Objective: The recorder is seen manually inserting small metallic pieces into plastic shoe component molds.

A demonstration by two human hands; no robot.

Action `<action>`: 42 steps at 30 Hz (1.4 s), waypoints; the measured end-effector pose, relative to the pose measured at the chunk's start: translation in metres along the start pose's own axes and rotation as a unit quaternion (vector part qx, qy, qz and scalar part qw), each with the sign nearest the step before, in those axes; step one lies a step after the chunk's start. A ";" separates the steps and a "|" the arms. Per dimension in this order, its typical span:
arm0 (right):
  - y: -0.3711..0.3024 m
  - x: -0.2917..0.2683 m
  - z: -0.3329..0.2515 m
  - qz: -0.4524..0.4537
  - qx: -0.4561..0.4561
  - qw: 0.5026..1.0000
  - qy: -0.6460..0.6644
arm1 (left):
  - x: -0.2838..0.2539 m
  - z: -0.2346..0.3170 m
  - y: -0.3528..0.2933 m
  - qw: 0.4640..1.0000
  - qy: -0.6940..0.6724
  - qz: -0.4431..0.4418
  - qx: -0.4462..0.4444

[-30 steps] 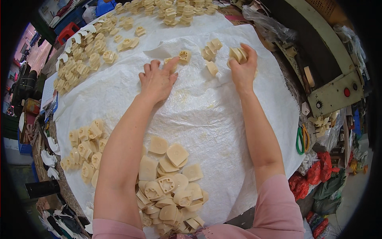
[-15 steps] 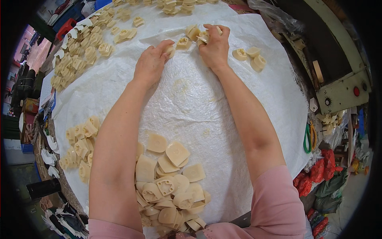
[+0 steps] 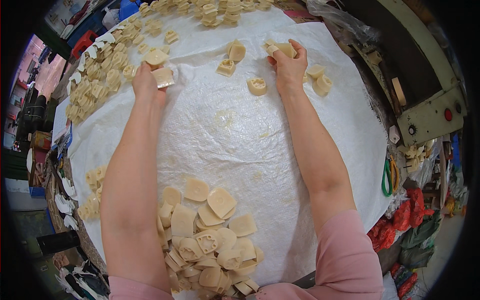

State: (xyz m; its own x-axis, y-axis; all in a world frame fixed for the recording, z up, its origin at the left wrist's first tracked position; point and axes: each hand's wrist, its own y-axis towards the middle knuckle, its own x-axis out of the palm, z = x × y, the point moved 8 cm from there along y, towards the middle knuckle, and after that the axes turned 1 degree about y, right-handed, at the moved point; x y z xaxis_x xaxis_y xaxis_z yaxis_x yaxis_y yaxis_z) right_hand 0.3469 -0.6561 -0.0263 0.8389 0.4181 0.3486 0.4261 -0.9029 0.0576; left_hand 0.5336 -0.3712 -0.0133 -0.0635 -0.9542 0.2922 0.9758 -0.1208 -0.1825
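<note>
My left hand [image 3: 146, 84], at the left of the white sheet [image 3: 220, 145], is closed around cream moulded heel pieces. One heel piece [image 3: 163, 78] sticks out beside the fingers; another [image 3: 156, 56] shows just beyond the fingertips. Farther right, my right hand [image 3: 291, 67] is curled over a cream heel piece [image 3: 285, 48], partly hidden by the fingers. Between my hands, single heel pieces lie apart: one with its hollow side up [image 3: 257, 86], another near a small pair [image 3: 226, 67]. More heel pieces [image 3: 322, 85] rest just right of my right hand.
A heap of heel pieces [image 3: 210, 240] lies near me between my forearms. Stacked rows [image 3: 102, 75] line the far left and far edge. At right stands a machine panel [image 3: 435, 117] with a red button; green-handled scissors [image 3: 387, 177] hang by the sheet's edge.
My left hand has moved left and toward me, with heel pieces now showing in it. My right hand has shifted slightly right. A heel piece now lies alone on the sheet near it.
</note>
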 end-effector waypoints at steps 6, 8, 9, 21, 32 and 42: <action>-0.045 0.048 -0.063 -0.210 -0.088 0.972 0.055 | 0.039 0.092 -0.032 0.985 0.062 -0.120 0.105; -0.090 0.069 -0.106 -0.312 -0.150 0.938 0.009 | 0.041 0.124 -0.066 0.975 0.086 -0.154 0.136; -0.118 0.076 -0.128 -0.354 -0.195 0.914 -0.019 | 0.047 0.142 -0.096 0.945 0.154 -0.226 0.177; -0.378 0.051 -0.121 -0.779 -0.246 0.567 -0.108 | -0.130 0.099 -0.326 0.623 0.648 -0.351 0.261; -0.349 0.060 -0.145 -0.734 -0.242 0.620 -0.133 | -0.128 0.132 -0.306 0.722 0.563 -0.335 0.220; -0.057 -0.062 -0.080 -0.155 -0.268 0.650 -0.694 | 0.015 0.095 -0.231 0.646 0.560 -0.432 0.287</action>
State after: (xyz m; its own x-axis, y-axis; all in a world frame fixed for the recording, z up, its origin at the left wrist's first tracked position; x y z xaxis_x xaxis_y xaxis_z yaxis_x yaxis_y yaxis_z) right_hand 0.2440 -0.6383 0.0234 0.3970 -0.0607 -0.9158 0.7801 -0.5034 0.3715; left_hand 0.3276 -0.3318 0.1227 -0.4355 -0.2360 -0.8687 0.3708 -0.9264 0.0658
